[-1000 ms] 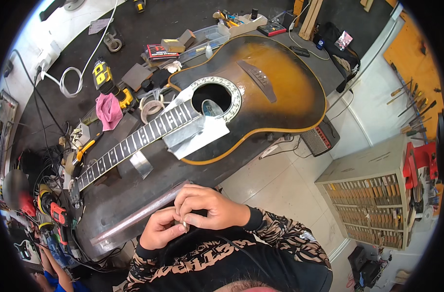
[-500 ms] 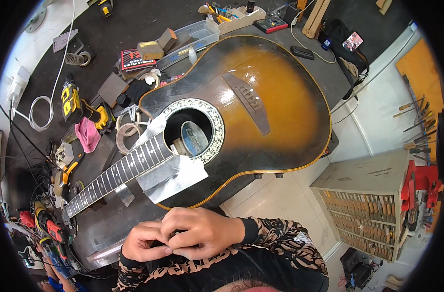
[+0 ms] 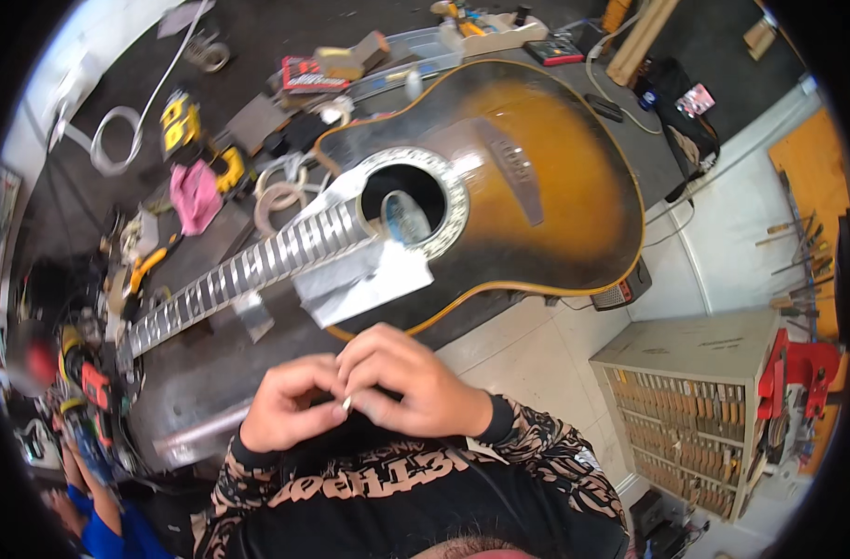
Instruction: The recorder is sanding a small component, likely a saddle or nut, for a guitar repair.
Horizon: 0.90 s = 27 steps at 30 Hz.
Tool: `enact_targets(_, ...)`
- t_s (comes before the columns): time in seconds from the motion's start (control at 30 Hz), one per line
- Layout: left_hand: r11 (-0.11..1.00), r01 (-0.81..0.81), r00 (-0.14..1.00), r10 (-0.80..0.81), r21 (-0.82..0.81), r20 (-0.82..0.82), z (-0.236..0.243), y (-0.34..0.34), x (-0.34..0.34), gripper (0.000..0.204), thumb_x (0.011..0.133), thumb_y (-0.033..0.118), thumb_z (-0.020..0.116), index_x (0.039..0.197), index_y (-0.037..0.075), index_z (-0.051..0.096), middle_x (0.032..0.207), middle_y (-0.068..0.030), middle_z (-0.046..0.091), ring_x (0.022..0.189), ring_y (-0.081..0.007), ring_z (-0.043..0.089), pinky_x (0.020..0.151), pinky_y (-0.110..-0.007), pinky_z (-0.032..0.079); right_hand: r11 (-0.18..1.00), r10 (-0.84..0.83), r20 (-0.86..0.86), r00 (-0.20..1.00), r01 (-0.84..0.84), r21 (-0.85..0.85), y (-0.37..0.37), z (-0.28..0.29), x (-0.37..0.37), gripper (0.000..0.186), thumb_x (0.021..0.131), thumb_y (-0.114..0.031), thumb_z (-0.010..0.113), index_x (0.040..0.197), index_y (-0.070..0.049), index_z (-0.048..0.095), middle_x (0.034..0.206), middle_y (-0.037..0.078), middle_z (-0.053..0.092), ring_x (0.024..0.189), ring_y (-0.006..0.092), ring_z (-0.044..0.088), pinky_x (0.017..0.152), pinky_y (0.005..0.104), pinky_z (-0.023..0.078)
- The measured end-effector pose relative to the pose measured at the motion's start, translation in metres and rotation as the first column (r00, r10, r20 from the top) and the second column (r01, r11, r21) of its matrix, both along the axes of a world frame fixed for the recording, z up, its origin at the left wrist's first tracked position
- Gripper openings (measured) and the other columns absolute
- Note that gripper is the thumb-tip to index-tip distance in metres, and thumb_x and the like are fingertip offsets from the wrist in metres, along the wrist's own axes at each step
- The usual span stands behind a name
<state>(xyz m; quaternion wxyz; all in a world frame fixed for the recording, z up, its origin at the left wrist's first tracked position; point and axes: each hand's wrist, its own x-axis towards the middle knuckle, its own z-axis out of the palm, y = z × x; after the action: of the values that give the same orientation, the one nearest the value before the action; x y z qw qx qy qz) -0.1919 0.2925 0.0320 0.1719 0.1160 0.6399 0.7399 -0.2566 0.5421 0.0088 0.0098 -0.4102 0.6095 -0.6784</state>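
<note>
Both my hands meet in front of my chest, just off the near edge of the guitar. My left hand (image 3: 290, 405) is closed in a pinch, its thumb and fingertips against those of my right hand (image 3: 411, 382), also pinched. A tiny whitish piece (image 3: 347, 403) shows between the fingertips; its kind is too small to make out. Beyond lies a sunburst acoustic guitar (image 3: 574, 210), face up without strings, its neck (image 3: 248, 270) pointing left. White and silvery masking sheets (image 3: 378, 289) cover the top beside the fretboard end and soundhole.
The guitar rests on a dark workbench (image 3: 201, 401). Left of it lie tape rolls (image 3: 280, 205), a pink cloth (image 3: 195, 197) and a yellow power drill (image 3: 178, 130). At right stands a tool cabinet (image 3: 686, 363) with a red vise (image 3: 807, 368). Another person's blue sleeve (image 3: 117, 536) shows lower left.
My view has shifted, so the guitar and bench sit differently in it. My hands have risen and their fingertips have turned, and the whitish piece now shows between them.
</note>
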Motion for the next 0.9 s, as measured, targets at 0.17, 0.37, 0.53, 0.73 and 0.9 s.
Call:
enact_targets(0.17, 0.973, -0.133, 0.988, 0.114, 0.189, 0.107, 0.000, -0.002, 0.025, 0.025, 0.108, -0.002, 0.080, 0.132, -0.003, 0.075, 0.113, -0.0045, 0.071, 0.098, -0.0122, 0.067, 0.086, -0.030, 0.055, 0.996, -0.080, 0.148, 0.986, 0.073, 0.048, -0.017, -0.005, 0.023, 0.015, 0.106, -0.004, 0.084, 0.119, -0.003, 0.076, 0.118, 0.011, 0.072, 0.108, 0.0266, 0.073, 0.098, 0.0388, 0.058)
enact_targets(0.37, 0.900, -0.306, 0.951, 0.272, 0.309, 0.150, -0.003, -0.028, 0.078, 0.027, 0.109, 0.001, 0.081, 0.135, 0.000, 0.076, 0.109, -0.0027, 0.075, 0.093, -0.0099, 0.067, 0.083, -0.029, 0.056, 0.990, 0.131, 0.400, 0.907, -0.101, -0.096, -0.065, -0.007, 0.067, 0.025, 0.111, -0.002, 0.081, 0.133, -0.001, 0.071, 0.132, 0.009, 0.065, 0.121, 0.0182, 0.070, 0.108, 0.0370, 0.059)
enact_targets(0.53, 0.880, -0.359, 0.933, 0.348, 0.311, 0.095, -0.016, -0.054, 0.121, 0.028, 0.110, 0.001, 0.079, 0.138, 0.000, 0.075, 0.112, -0.0027, 0.076, 0.096, -0.0091, 0.068, 0.085, -0.028, 0.057, 0.980, 0.198, 0.432, 0.880, -0.176, -0.093, -0.100, -0.006, 0.095, 0.024, 0.112, -0.001, 0.078, 0.134, -0.001, 0.068, 0.132, 0.007, 0.066, 0.121, 0.0157, 0.071, 0.111, 0.0365, 0.058)
enact_targets(0.73, 0.912, -0.393, 0.916, 0.400, 0.116, -0.040, -0.020, -0.078, 0.129, 0.020, 0.113, 0.000, 0.075, 0.132, -0.004, 0.081, 0.119, -0.0011, 0.075, 0.106, -0.0073, 0.069, 0.091, -0.027, 0.057, 0.995, 0.102, 0.467, 0.878, -0.091, -0.046, -0.121, -0.023, 0.112, 0.023, 0.112, -0.001, 0.078, 0.132, -0.003, 0.066, 0.127, 0.003, 0.067, 0.113, 0.0116, 0.067, 0.108, 0.0338, 0.057)
enact_targets(0.9, 0.889, -0.390, 0.901, 0.315, -0.239, -0.298, -0.022, -0.084, 0.098, 0.018, 0.106, -0.003, 0.078, 0.123, -0.002, 0.083, 0.113, -0.0059, 0.075, 0.106, -0.0166, 0.073, 0.092, -0.033, 0.058, 0.983, -0.168, 0.375, 0.912, 0.126, 0.134, -0.109, -0.032, 0.107, 0.020, 0.109, 0.001, 0.079, 0.126, -0.003, 0.069, 0.119, 0.004, 0.070, 0.110, 0.0120, 0.068, 0.101, 0.0325, 0.056)
